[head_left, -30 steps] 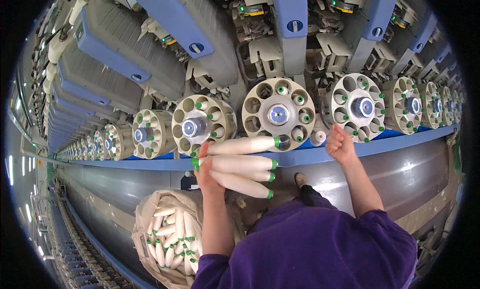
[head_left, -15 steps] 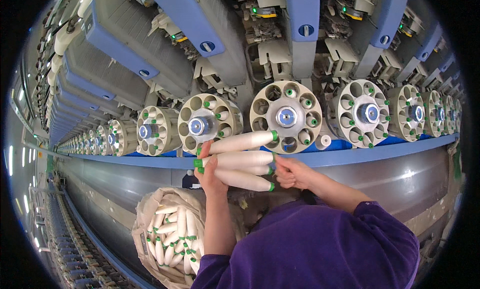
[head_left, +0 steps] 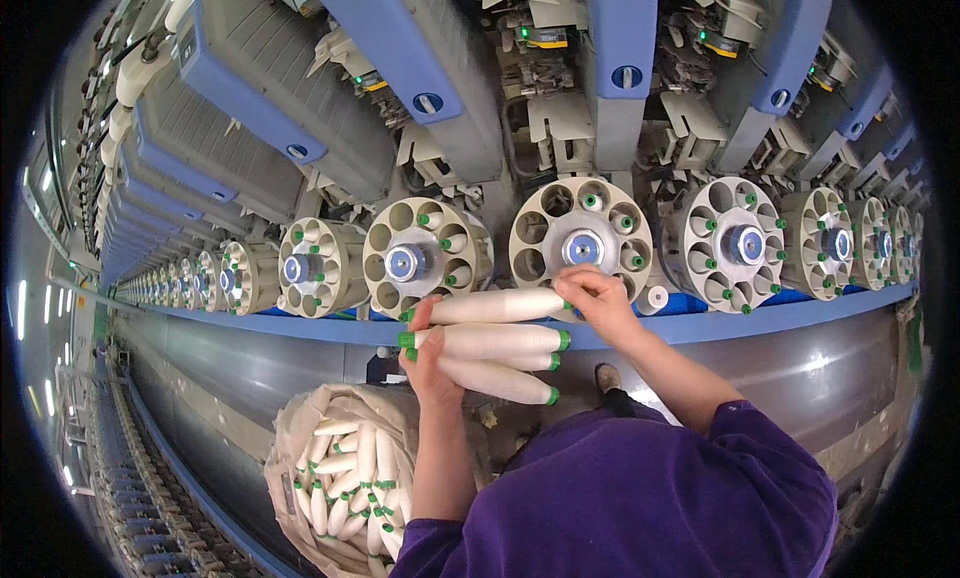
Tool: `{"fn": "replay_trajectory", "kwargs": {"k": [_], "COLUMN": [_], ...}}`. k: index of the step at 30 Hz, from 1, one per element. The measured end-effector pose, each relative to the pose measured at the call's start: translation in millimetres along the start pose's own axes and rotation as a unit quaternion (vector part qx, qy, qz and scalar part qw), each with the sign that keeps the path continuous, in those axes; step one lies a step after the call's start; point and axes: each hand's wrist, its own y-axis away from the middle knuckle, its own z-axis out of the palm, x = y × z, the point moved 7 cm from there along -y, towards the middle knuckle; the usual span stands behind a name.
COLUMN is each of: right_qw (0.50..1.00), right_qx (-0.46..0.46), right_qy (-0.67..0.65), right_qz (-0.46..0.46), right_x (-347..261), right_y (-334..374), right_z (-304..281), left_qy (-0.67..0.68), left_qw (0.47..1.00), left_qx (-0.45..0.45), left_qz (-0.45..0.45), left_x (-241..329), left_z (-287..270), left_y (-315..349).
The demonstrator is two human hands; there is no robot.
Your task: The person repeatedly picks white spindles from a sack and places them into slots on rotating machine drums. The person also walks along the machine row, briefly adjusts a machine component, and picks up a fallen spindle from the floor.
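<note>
Green-capped and white-wound, held four yarn bobbins (head_left: 490, 340) at once in the left hand (head_left: 428, 366), with fingers and thumb closed firmly around the near ends. Gripped them there, close to the caps, presumably to spare most of the wound yarn from rubbing; spread them in a loose fan, likely to set the far caps (head_left: 564, 340) apart. Had the right hand (head_left: 597, 303) at the far end of the uppermost bobbin (head_left: 500, 306), with fingers curled and thumb drawn in close; could not tell, at so small a size, whether pinching the cap, pinching a thread or only touching.

Stood close to the machine row in a purple top (head_left: 650, 478), with one shoe (head_left: 607, 378) showing below the bobbins. Faced, just beyond the hands, a round magazine (head_left: 556, 242) with green-capped bobbins standing in it, apparently turned outward for easy reach. Saw similar magazines to the left (head_left: 428, 261) and right along a blue rail (head_left: 720, 311), with a small white cone (head_left: 652, 300) beside the nearest. Had a cloth sack (head_left: 288, 428) of loose bobbins (head_left: 367, 453) down beside the left forearm (head_left: 443, 458), likely placed there for nearness. Noted, farther out, grey-and-blue housings (head_left: 385, 33) above the magazines.
</note>
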Motion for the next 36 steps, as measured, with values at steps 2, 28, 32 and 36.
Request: {"fn": "replay_trajectory", "kwargs": {"k": [2, 28, 32, 36], "right_qw": [0.991, 0.896, 0.896, 0.943], "right_qx": [-0.017, -0.349, -0.341, -0.141], "right_qy": [0.095, 0.237, -0.023, -0.095], "right_qz": [-0.093, 0.138, 0.283, 0.286], "right_x": [-2.8, 2.3, 44.9, 50.8], "right_y": [3.9, -20.3, 7.9, 1.1], "right_z": [-10.5, 64.7, 30.0, -30.8], "left_qy": [0.010, 0.083, 0.184, 0.178], "left_qw": [1.000, 0.993, 0.980, 0.976], "left_qx": [0.018, -0.008, 0.069, 0.107], "left_qz": [-0.013, -0.089, -0.031, 0.063], "left_x": [-2.7, 19.3, 41.8, 47.9], "left_z": [0.6, 19.6, -13.1, -26.3], "left_y": [1.2, -57.1, -40.0, -14.5]}}
